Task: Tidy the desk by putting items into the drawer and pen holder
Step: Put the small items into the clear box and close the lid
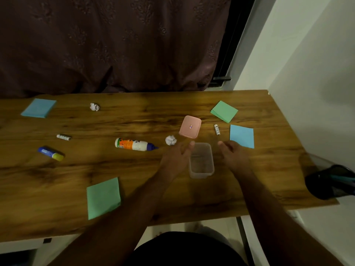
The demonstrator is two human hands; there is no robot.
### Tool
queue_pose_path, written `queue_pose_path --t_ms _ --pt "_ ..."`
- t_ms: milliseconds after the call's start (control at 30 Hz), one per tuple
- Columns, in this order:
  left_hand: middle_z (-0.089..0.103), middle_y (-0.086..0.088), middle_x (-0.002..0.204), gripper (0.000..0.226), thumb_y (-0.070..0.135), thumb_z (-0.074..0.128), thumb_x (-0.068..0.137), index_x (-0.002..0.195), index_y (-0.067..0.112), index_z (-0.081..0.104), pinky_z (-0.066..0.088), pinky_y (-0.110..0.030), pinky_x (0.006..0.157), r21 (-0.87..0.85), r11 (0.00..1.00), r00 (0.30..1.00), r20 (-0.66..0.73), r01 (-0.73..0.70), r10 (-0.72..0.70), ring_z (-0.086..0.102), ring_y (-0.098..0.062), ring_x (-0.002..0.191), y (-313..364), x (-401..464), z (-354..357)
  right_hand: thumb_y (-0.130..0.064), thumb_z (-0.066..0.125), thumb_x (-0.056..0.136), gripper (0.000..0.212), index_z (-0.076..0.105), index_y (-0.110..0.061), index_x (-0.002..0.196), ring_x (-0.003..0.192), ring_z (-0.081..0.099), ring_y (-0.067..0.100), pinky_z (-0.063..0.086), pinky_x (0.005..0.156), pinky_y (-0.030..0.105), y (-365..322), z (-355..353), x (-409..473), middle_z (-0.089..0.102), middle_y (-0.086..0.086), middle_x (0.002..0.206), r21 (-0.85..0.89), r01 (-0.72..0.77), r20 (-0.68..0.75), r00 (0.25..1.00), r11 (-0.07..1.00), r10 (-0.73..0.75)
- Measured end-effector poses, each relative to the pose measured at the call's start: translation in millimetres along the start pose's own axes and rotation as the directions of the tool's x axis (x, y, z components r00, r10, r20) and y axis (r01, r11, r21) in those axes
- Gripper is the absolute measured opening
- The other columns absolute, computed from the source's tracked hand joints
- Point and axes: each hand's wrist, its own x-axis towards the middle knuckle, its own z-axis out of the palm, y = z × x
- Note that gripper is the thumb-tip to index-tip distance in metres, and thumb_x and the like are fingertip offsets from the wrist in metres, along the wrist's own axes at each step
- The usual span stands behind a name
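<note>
While both hands are hovering over the wooden surface (134,189), the clear tub (201,162) is sitting between them — light, rigid, likely slippery; left grip (179,154) and right grip (233,155) are spreading, touching nothing — taking its side walls looks best.

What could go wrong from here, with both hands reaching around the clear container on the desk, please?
1. The clear container looks light and empty; the left hand or right hand could knock it over.
2. The crumpled paper ball and pink lid lie just beyond the fingers and could be pushed away.
</note>
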Motion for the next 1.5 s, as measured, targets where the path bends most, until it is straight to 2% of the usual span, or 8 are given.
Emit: queue_pose_path --t_ms 100,233,500,800,1033,1200,1400,1500 --pt "0.065 0.006 0.094 0.039 0.057 0.037 0.096 0.103 0.026 0.06 0.035 -0.019 0.053 -0.006 0.998 0.99 -0.127 -0.066 0.064 0.06 -0.011 0.078 4.6 11.4 -7.0 -0.046 0.058 0.091 0.031 0.064 -0.022 0.109 0.083 0.059 0.009 0.042 0.061 0.024 -2.6 -6.6 30.6 0.062 -0.009 0.093 -0.042 0.054 -0.022 0.998 0.998 -0.055" --pt "0.065 0.002 0.118 0.039 0.053 0.045 0.095 0.114 0.022 0.06 0.045 -0.019 0.062 -0.067 0.997 0.986 -0.163 -0.046 0.035 0.062 -0.015 0.098 10.8 24.4 -8.2 -0.037 0.059 0.093 0.023 0.064 -0.015 0.099 0.081 0.06 0.022 0.042 0.065 0.03 -12.8 -10.4 72.1 0.062 0.001 0.085 -0.192 0.176 0.063 0.984 0.965 -0.167" --pt "0.059 0.014 0.101 0.041 0.049 0.059 0.088 0.121 0.024 0.061 0.044 -0.025 0.072 -0.121 0.99 0.926 -0.36 0.071 -0.11 0.054 -0.005 0.089 14.0 29.8 -4.4 -0.025 0.057 0.094 0.038 0.056 -0.008 0.127 0.111 0.058 0.034 0.048 0.09 0.038 -21.3 -5.1 128.0 0.063 0.016 0.122 -0.451 0.35 0.243 0.933 0.821 -0.264" --pt "0.07 0.004 0.09 0.023 0.043 0.062 0.088 0.103 0.026 0.067 0.048 -0.026 0.068 -0.069 0.969 0.834 -0.497 0.236 -0.239 0.064 -0.016 0.084 -9.2 -3.6 -10.5 -0.022 0.06 0.089 0.027 0.062 -0.004 0.11 0.101 0.061 0.035 0.05 0.083 0.038 -22.9 7.5 125.8 0.066 0.019 0.109 -0.454 0.478 0.336 0.873 0.752 -0.352" --pt "0.068 0.001 0.1 0.038 0.05 0.063 0.086 0.114 0.025 0.061 0.056 -0.035 0.073 0.004 0.909 0.824 -0.423 0.418 -0.377 0.063 -0.015 0.088 -42.0 -41.3 -9.4 -0.02 0.066 0.086 0.029 0.063 -0.017 0.115 0.086 0.059 0.014 0.037 0.058 0.022 -54.4 0.4 94.2 0.068 0.003 0.107 -0.099 0.494 0.307 0.841 0.864 -0.446" --pt "0.065 0.005 0.097 0.038 0.051 0.071 0.079 0.11 0.03 0.063 0.054 -0.033 0.074 0.081 0.896 0.851 -0.362 0.436 -0.381 0.063 -0.017 0.091 -45.9 -51.7 2.8 -0.017 0.068 0.084 0.029 0.065 -0.025 0.111 0.085 0.056 0.005 0.039 0.058 0.016 -73.6 -14.7 65.5 0.064 -0.013 0.097 0.047 0.556 0.399 0.751 0.83 -0.526" --pt "0.069 0.004 0.088 0.017 0.034 0.07 0.085 0.098 0.023 0.07 0.046 -0.024 0.061 0.001 0.907 0.854 -0.335 0.422 -0.397 0.064 -0.011 0.08 -43.7 -49.6 -4.3 -0.022 0.071 0.082 0.02 0.066 -0.034 0.097 0.085 0.059 0.007 0.045 0.061 0.025 -76.0 -17.8 29.4 0.063 -0.013 0.094 -0.063 0.677 0.653 0.584 0.734 -0.482" --pt "0.067 0.009 0.086 0.016 0.031 0.073 0.083 0.098 0.026 0.069 0.045 -0.021 0.062 -0.052 0.924 0.863 -0.342 0.379 -0.373 0.062 -0.006 0.081 -31.6 -43.9 -8.2 -0.022 0.07 0.081 0.014 0.067 -0.032 0.09 0.088 0.059 0.015 0.042 0.058 0.027 -74.9 -6.9 12.1 0.065 -0.005 0.097 -0.26 0.794 0.717 0.54 0.55 -0.441"
